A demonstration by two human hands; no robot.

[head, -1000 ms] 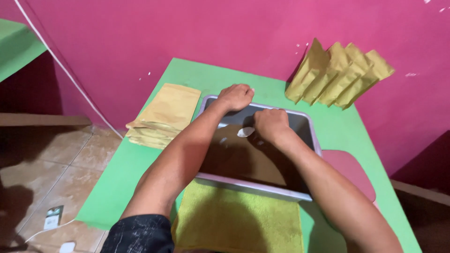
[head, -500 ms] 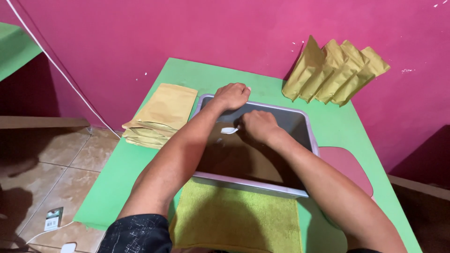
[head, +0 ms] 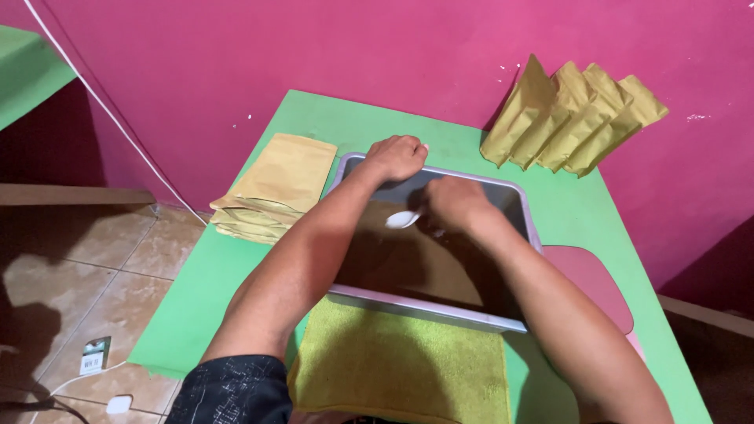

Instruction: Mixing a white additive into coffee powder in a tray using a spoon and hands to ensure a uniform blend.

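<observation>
A metal tray [head: 408,304] holding dark brown powder sits in the middle of a green table [head: 212,275]. My left hand [head: 399,155] grips the tray's far rim near its left corner. My right hand [head: 455,200] is inside the tray and holds a white spoon [head: 402,219], whose bowl points left just above the powder.
A flat stack of tan paper pouches [head: 275,187] lies left of the tray. Several filled tan pouches [head: 573,118] lean against the pink wall at the back right. A yellow cloth [head: 400,369] lies in front of the tray, a pink board [head: 593,283] to its right.
My right hand has slid leftward inside the tray with the spoon. My left hand has stayed on the far rim.
</observation>
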